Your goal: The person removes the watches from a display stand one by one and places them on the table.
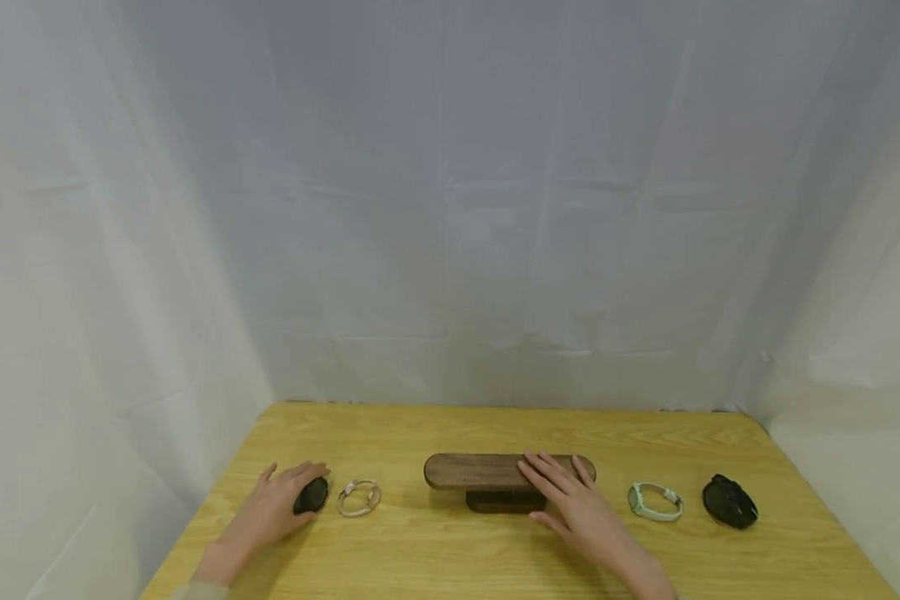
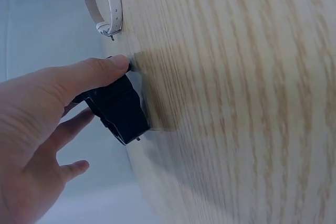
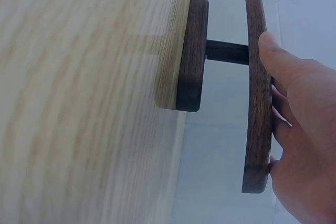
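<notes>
My left hand (image 1: 270, 504) grips a black watch (image 1: 311, 495) at the left of the table. In the left wrist view the thumb lies along one side of the watch's dark strap (image 2: 123, 109), with the other fingers behind it. Near the middle, a dark wooden T-shaped stand (image 1: 468, 472) stands upright, its long bar raised on a short post over a small base (image 3: 193, 56). My right hand (image 1: 581, 508) holds the right part of that bar, fingers laid across the top and thumb at the front edge.
A watch with a pale strap (image 1: 360, 498) lies just right of my left hand. To the right of the stand are a mint-green watch (image 1: 656, 502) and another black watch (image 1: 729, 502). White curtains (image 1: 450, 250) hang behind and beside the yellow wooden table (image 1: 420, 567).
</notes>
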A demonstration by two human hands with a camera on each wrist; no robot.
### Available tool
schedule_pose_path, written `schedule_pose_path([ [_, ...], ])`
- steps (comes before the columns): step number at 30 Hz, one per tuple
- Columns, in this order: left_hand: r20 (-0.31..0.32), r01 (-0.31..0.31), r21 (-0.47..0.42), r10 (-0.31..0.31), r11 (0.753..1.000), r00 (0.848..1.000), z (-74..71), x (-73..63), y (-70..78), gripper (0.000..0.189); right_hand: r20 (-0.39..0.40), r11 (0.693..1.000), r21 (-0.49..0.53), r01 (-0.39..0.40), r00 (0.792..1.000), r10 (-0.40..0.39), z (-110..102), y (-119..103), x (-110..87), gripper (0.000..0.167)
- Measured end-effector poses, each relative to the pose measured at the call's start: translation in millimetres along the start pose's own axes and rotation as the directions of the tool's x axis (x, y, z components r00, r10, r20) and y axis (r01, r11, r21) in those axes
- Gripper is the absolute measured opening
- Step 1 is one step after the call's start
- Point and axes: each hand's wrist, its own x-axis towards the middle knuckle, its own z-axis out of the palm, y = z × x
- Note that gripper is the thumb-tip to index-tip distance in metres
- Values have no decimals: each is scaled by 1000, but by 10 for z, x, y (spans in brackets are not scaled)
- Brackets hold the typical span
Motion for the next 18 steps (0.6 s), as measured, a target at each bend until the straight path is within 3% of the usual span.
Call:
schedule_pose_path([
  [18, 34, 18, -59, -16, 998, 999, 11, -14, 17, 65, -5, 1000, -13, 2, 1000, -2, -2, 4, -3, 73],
])
